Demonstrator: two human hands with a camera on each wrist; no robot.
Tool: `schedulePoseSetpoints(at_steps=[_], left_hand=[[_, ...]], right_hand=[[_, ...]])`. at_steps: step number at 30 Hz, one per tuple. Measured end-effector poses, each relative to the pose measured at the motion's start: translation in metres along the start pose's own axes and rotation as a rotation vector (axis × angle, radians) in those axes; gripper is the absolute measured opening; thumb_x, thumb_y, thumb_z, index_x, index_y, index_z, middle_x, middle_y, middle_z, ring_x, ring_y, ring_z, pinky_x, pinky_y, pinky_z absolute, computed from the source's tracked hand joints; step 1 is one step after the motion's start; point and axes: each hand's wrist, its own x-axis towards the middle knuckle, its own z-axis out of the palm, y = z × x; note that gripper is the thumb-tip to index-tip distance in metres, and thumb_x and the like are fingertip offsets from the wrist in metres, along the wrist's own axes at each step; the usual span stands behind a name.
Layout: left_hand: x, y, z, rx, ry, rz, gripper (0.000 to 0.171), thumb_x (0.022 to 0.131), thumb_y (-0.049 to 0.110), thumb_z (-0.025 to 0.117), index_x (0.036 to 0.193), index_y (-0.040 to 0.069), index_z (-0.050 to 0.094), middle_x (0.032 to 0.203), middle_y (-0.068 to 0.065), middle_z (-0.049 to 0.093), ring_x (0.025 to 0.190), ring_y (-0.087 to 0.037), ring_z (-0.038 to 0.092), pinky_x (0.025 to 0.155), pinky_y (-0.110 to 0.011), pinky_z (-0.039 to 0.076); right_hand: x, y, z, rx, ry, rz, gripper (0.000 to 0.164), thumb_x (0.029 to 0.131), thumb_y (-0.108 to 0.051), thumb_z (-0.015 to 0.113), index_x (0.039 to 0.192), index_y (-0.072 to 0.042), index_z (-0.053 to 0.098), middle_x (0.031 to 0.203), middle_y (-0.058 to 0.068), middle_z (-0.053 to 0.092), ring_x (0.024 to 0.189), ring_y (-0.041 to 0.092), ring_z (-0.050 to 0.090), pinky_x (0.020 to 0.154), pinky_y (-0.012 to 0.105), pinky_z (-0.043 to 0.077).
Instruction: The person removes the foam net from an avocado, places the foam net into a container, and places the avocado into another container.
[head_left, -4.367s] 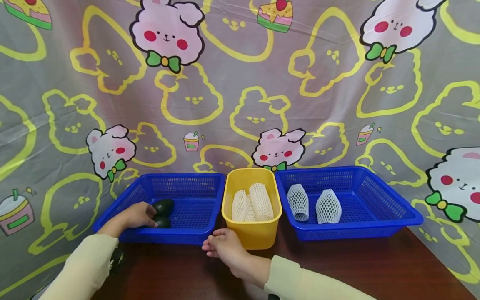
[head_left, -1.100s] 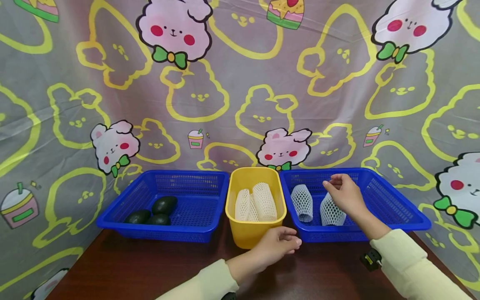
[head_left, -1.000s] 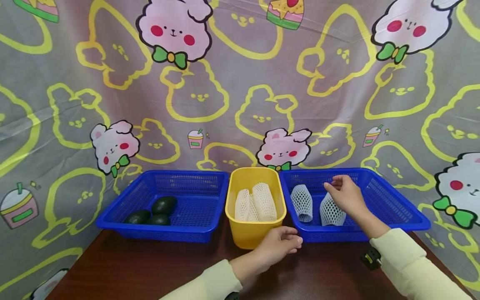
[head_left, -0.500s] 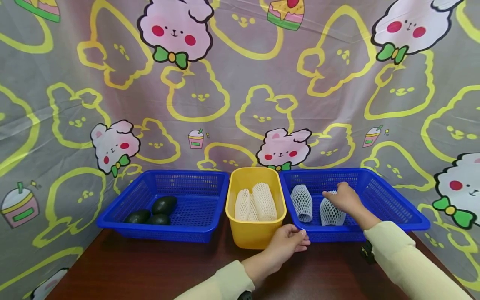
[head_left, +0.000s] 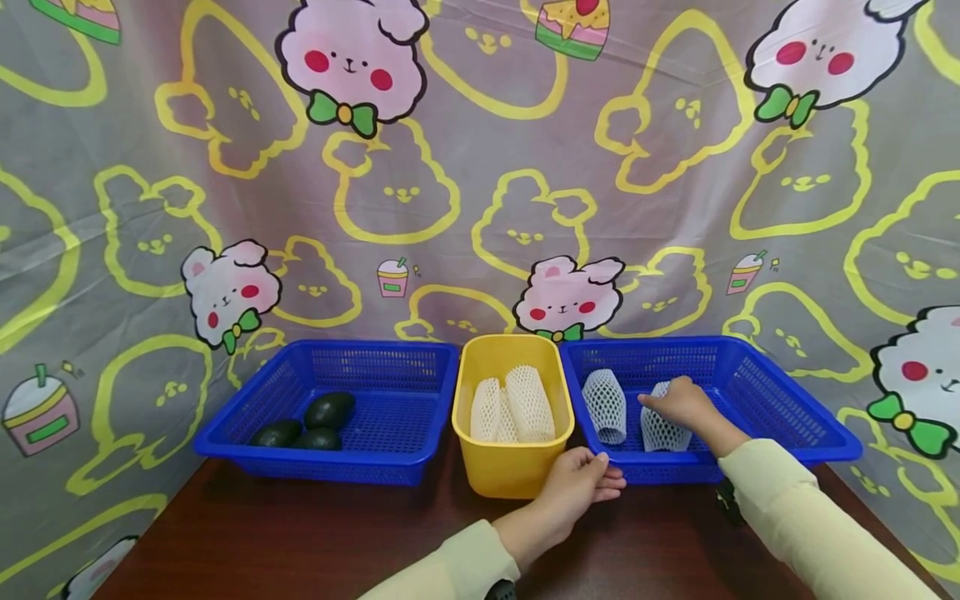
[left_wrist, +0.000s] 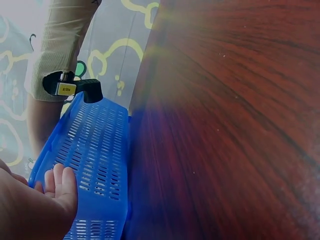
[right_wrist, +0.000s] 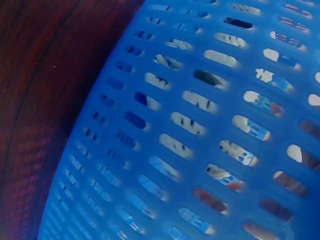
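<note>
In the head view, my right hand (head_left: 686,406) reaches down into the right blue basket (head_left: 795,417), over a white foam net sleeve (head_left: 663,431). Its straight thumb lies across the sleeve's far left side; the other fingers are hidden, so I cannot tell whether they grip it. A second foam net sleeve (head_left: 604,406) lies to the left of it. My left hand (head_left: 573,487) is at the same basket's near left corner, thumb tip at the rim, fingers outside. In the left wrist view, its relaxed fingers (left_wrist: 61,185) overlap the slotted wall (left_wrist: 95,145).
A yellow bin (head_left: 510,471) with several foam net sleeves (head_left: 528,404) stands between the two baskets. The left blue basket (head_left: 397,400) holds avocados (head_left: 328,411). A patterned cloth (head_left: 480,150) hangs behind. Brown tabletop (head_left: 322,533) shows in front.
From the left basket, a hand has gone away, leaving three avocados there. Over the last second my right hand has lowered towards the sleeve, and my left hand has shifted right to the basket corner.
</note>
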Motion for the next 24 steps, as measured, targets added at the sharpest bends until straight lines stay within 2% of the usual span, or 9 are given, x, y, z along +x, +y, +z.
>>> schedulePoseSetpoints(at_steps=[7, 15, 24], left_hand=[[0.0, -0.0005, 0.0035, -0.015, 0.014, -0.006, 0.017, 0.101, 0.006, 0.047, 0.089, -0.003, 0.055, 0.084, -0.015, 0.068, 0.081, -0.03, 0.07, 0.072, -0.038, 0.057], [-0.0001, -0.0011, 0.0041, -0.025, 0.01, -0.011, 0.017, 0.102, 0.007, 0.046, 0.095, -0.006, 0.055, 0.084, -0.015, 0.068, 0.08, -0.028, 0.07, 0.072, -0.037, 0.057], [0.0015, -0.0037, 0.0018, -0.031, -0.009, -0.007, 0.018, 0.102, 0.007, 0.046, 0.094, -0.006, 0.056, 0.084, -0.016, 0.068, 0.08, -0.028, 0.07, 0.071, -0.037, 0.057]], right_hand=[[0.0003, 0.0047, 0.0043, -0.054, -0.041, -0.019, 0.068, 0.091, -0.033, 0.061, 0.111, 0.03, 0.048, 0.116, 0.048, 0.047, 0.106, 0.056, 0.052, 0.088, 0.057, 0.044], [-0.0016, 0.0049, 0.0069, -0.059, -0.075, -0.029, 0.067, 0.09, -0.033, 0.062, 0.11, 0.029, 0.05, 0.113, 0.047, 0.049, 0.104, 0.054, 0.053, 0.088, 0.056, 0.045], [-0.003, 0.0017, 0.0075, -0.083, -0.147, 0.033, 0.068, 0.092, -0.034, 0.059, 0.113, 0.03, 0.048, 0.115, 0.046, 0.05, 0.107, 0.052, 0.053, 0.091, 0.054, 0.044]])
